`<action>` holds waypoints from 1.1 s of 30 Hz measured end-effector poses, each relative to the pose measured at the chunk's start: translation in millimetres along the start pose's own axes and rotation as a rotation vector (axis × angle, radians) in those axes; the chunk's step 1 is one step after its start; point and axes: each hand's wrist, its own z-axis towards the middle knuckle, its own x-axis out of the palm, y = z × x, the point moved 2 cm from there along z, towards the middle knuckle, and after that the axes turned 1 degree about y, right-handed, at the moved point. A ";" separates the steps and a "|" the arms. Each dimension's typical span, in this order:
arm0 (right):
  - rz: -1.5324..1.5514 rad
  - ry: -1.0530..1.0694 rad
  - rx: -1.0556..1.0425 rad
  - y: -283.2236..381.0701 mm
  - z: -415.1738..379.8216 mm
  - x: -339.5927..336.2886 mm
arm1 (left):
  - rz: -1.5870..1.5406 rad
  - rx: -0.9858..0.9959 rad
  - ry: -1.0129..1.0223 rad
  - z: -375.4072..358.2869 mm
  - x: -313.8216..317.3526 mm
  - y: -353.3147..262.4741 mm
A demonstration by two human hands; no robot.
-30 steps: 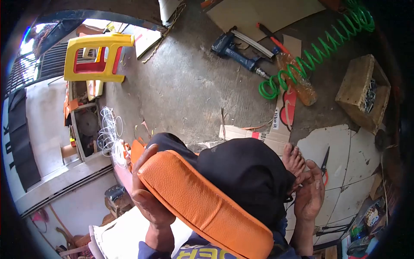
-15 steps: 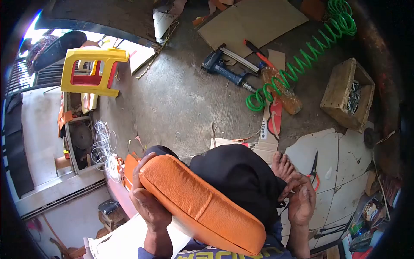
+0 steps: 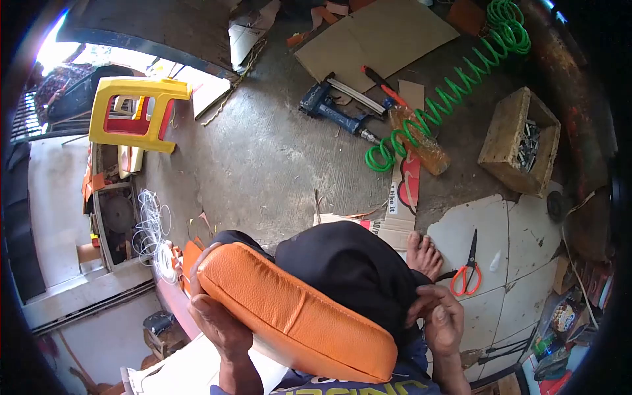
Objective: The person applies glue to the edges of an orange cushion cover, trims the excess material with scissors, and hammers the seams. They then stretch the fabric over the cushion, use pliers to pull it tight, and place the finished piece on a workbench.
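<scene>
- Long, padded, orange leather-look piece (image 3: 299, 313) with stitched seams is lying slantwise over the lap, long axis running from far left to near right.
- Left hand (image 3: 220, 322) is grasping its far-left end; thumb is showing on the near side, fingers are curling round the end, partly hidden.
- Right hand (image 3: 440, 319) is hovering by the black cloth over the knee (image 3: 342, 270), fingers bending inward; can't tell if they're pinching anything or touching the cloth.
- Key relation: piece is sitting to the right hand's left, its near-right end stopping near that hand but apart; left hand is the nearer one, in contact.
- Black-bladed scissors with orange-red loop handles (image 3: 470, 266) are lying by the left edge of the white tiled patch (image 3: 520, 263), beside the bare foot (image 3: 426, 258).
- Blue nail gun (image 3: 336, 115) is resting on the grey concrete floor (image 3: 263, 164), near the green coiled hose (image 3: 431, 117).
- Wooden box (image 3: 494, 141) of small metal bits is standing beyond the tiled patch's far edge.
</scene>
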 end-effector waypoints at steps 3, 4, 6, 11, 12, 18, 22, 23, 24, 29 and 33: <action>0.000 0.220 0.067 9.9 -8.0 11.8 | 0.050 0.002 -0.035 -3.8 -4.4 2.5; -0.002 0.356 0.105 16.1 -10.0 16.6 | -0.132 -0.099 -0.115 -10.3 -8.4 22.9; -0.150 0.430 0.091 24.6 -10.6 16.3 | -0.096 -0.141 -0.058 -18.5 -14.5 30.1; -0.289 0.557 -0.057 29.4 -10.9 31.8 | 0.093 -0.189 0.114 -8.8 -22.8 32.0; -0.337 0.594 -0.067 32.1 -9.9 35.8 | 0.117 -0.185 0.142 -4.3 -21.8 30.4; -0.470 0.536 -0.155 35.5 -4.1 65.3 | 0.273 -0.083 0.281 29.2 -36.3 4.9; -0.261 0.379 -0.124 29.6 2.1 84.3 | 0.171 -0.179 0.242 37.1 -30.8 38.3; -0.227 0.294 -0.122 30.9 4.4 89.8 | 0.170 -0.148 0.186 37.5 -28.7 40.0; -0.192 0.212 -0.120 33.1 6.6 95.9 | 0.168 -0.121 0.127 38.0 -27.6 39.8; -0.424 0.139 -0.154 62.7 44.7 109.1 | 0.072 -0.081 0.068 43.1 -29.2 49.4; -0.198 0.336 -0.017 96.6 76.1 131.6 | -0.093 -0.184 0.085 66.5 -28.3 45.3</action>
